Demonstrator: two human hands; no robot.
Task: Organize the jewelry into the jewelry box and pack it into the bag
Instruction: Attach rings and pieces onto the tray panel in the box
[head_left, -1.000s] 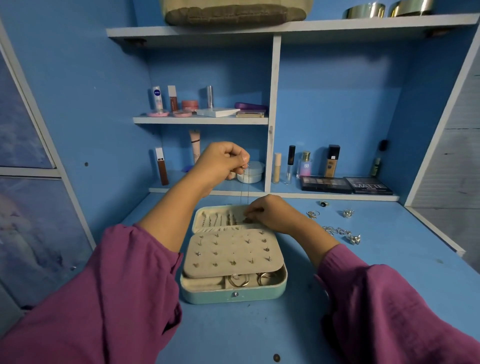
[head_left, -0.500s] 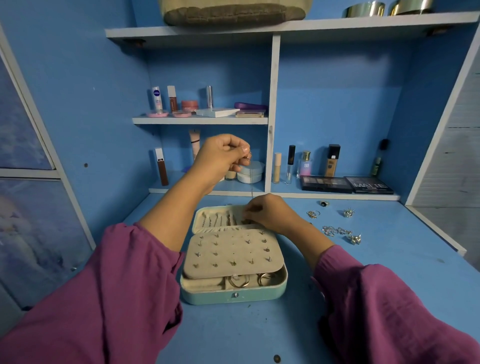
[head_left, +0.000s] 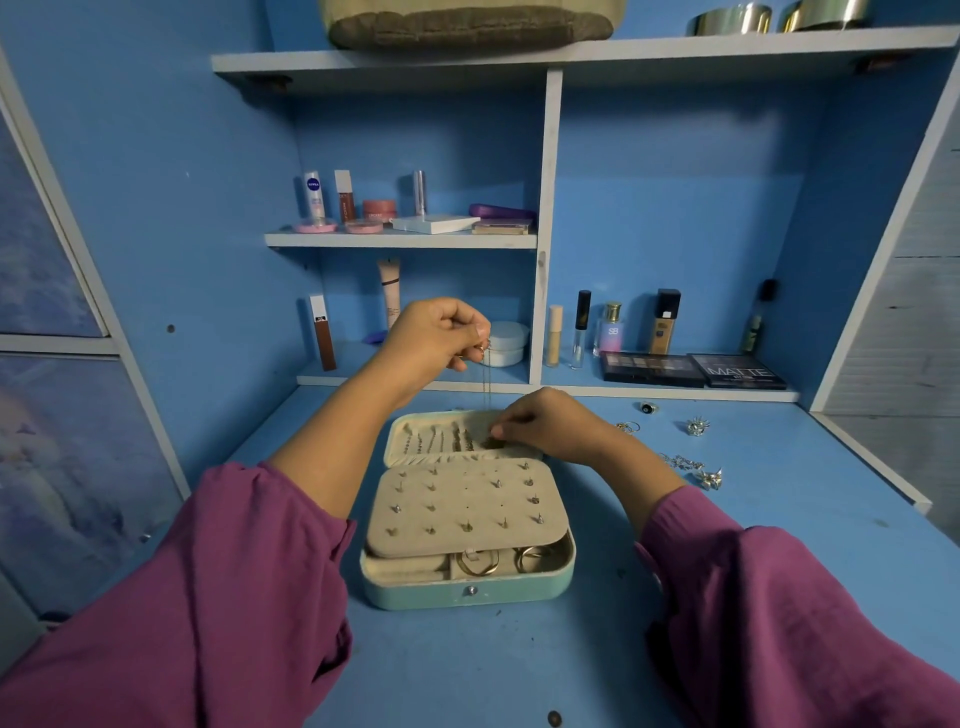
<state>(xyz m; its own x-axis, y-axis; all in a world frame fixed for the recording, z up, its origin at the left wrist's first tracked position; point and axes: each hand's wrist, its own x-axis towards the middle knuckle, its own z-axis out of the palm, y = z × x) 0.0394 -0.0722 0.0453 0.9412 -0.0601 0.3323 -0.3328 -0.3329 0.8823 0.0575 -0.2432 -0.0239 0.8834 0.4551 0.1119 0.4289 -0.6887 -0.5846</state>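
A teal jewelry box (head_left: 467, 590) lies open on the blue desk, its beige earring panel (head_left: 465, 506) studded with several earrings and gold rings in the front tray. My left hand (head_left: 436, 338) is raised above the lid and pinches the top of a thin chain necklace (head_left: 487, 384) that hangs straight down. My right hand (head_left: 540, 423) rests at the lid's right end (head_left: 415, 441) and pinches the chain's lower end there. Loose silver jewelry (head_left: 691, 465) lies on the desk right of the box. The bag (head_left: 467, 23) sits on the top shelf.
Rings (head_left: 648, 408) and a spiky silver piece (head_left: 696, 426) lie near the back right of the desk. Makeup palettes (head_left: 691, 369), bottles and tubes line the low shelf behind the box. More cosmetics stand on the middle shelf (head_left: 400, 240). Two metal tins (head_left: 727, 18) sit top right.
My left hand has drifted slightly up and right while holding the chain taut. My right hand stays at the lid, working the chain's lower end.
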